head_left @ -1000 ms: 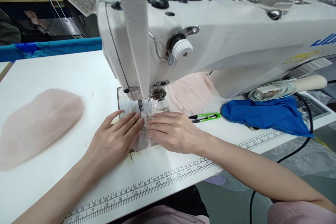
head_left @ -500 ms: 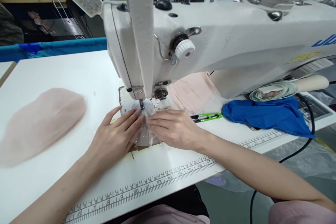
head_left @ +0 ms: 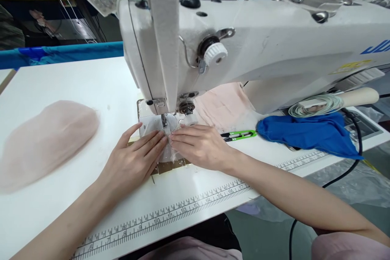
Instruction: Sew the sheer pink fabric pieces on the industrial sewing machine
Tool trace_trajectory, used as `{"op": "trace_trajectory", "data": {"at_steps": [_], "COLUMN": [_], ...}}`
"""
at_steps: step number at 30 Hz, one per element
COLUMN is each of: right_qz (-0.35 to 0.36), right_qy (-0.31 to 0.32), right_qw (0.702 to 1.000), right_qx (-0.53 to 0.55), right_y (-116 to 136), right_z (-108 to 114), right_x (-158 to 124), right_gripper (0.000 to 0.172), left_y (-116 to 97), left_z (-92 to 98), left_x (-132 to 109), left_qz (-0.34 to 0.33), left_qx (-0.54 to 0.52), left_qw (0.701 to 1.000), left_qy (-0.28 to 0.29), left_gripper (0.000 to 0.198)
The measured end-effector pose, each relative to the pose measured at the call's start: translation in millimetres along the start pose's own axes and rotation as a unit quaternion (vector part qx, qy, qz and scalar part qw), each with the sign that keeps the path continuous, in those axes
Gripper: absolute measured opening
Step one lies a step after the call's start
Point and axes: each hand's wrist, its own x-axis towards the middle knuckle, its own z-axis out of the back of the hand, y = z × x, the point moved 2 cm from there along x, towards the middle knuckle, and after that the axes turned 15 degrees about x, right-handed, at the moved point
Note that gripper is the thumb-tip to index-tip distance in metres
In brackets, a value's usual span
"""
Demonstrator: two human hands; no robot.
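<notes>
One hand, the left (head_left: 134, 156), lies outstretched on sheer fabric (head_left: 167, 155), little finger apart from the others. The right hand (head_left: 202, 146) touches the fabric from the other side, fingers together (both thumbs are hidden, so I cannot tell whether either hand pinches). Between them, the fabric runs under the presser foot (head_left: 164, 120). Green snips (head_left: 242, 135) lie near the right hand; pink cloth (head_left: 51, 142) lies left, well apart.
</notes>
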Motion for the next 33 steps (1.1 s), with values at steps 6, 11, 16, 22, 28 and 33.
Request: {"op": "trace_trajectory", "data": {"at_steps": [6,11,16,22,28,33], "right_qz": [0.008,0.012,0.009,0.000,-0.039,-0.074], "right_qy": [-0.001,0.011,0.003,-0.001,0.008,0.033], "right_qw": [1.000,1.000,1.000,0.999,0.999,0.997], "right_qx": [-0.010,-0.017,-0.027,-0.035,-0.012,0.007], "right_y": [0.7,4.5,2.3,-3.5,-0.8,3.5], "right_z": [-1.4,-2.8,-4.6,-7.0,-6.4,-2.9], "right_x": [0.0,-3.4,-3.0,0.5,-0.7,-2.4], "right_gripper": [0.019,0.018,0.020,0.019,0.022,0.027], "left_y": [1.8,-2.5,-0.6,4.6,0.6,-2.1], "left_z": [0.7,6.6,3.5,-5.0,-3.1,0.7], "left_x": [-2.0,-3.7,-2.2,1.4,-0.5,-3.0], "left_qz": [-0.021,-0.019,-0.012,0.009,0.024,0.028], "left_qx": [-0.007,-0.011,-0.012,0.004,0.020,0.011], "left_qw": [1.000,0.999,1.000,1.000,0.999,1.000], "left_qy": [0.001,-0.026,-0.025,-0.010,0.006,0.002], "left_gripper": [0.038,0.035,0.034,0.033,0.034,0.035]}}
